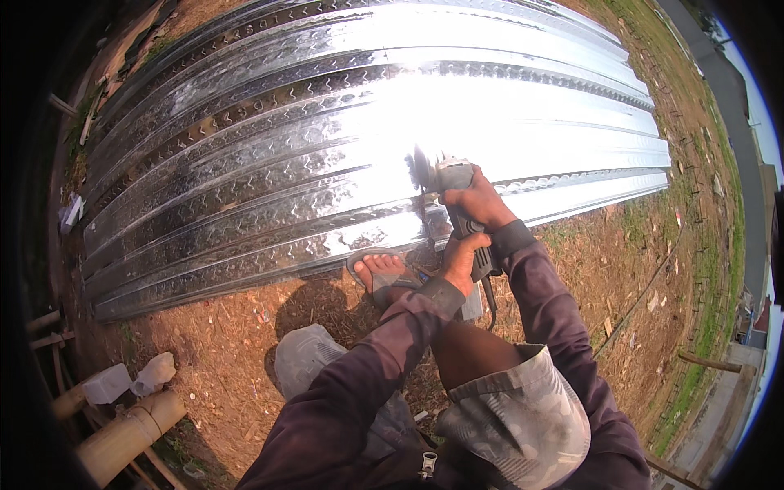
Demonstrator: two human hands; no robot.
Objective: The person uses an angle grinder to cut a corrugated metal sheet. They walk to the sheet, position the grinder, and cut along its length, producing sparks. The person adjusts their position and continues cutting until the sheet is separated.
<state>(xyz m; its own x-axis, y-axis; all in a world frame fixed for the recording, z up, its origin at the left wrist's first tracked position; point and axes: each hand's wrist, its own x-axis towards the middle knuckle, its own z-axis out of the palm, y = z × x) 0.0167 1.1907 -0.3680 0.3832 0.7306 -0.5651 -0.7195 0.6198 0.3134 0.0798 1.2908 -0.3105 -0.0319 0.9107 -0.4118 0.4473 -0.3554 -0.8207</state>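
Observation:
Both my hands are wrapped round an angle grinder [454, 175]. Its front end, with the disc [422, 169], is over the shiny corrugated metal sheet [269, 184]. My right hand [482, 201] grips the front part of the body, close behind the head. Nearer to me, my left hand [464, 260] closes round the rear of the body, where a black cord [492, 304] comes out. A dark line crosses the sheet below the disc. Glare hides much of the metal around the disc, so I cannot tell whether the disc touches it.
My sandalled foot [384, 269] rests at the sheet's near edge, close to the grinder. Brown ground with wood scraps [220, 359] surrounds the sheet. Bamboo poles [131, 433] and a clear plastic container [106, 384] are at lower left. A thin cable [645, 290] runs along the right.

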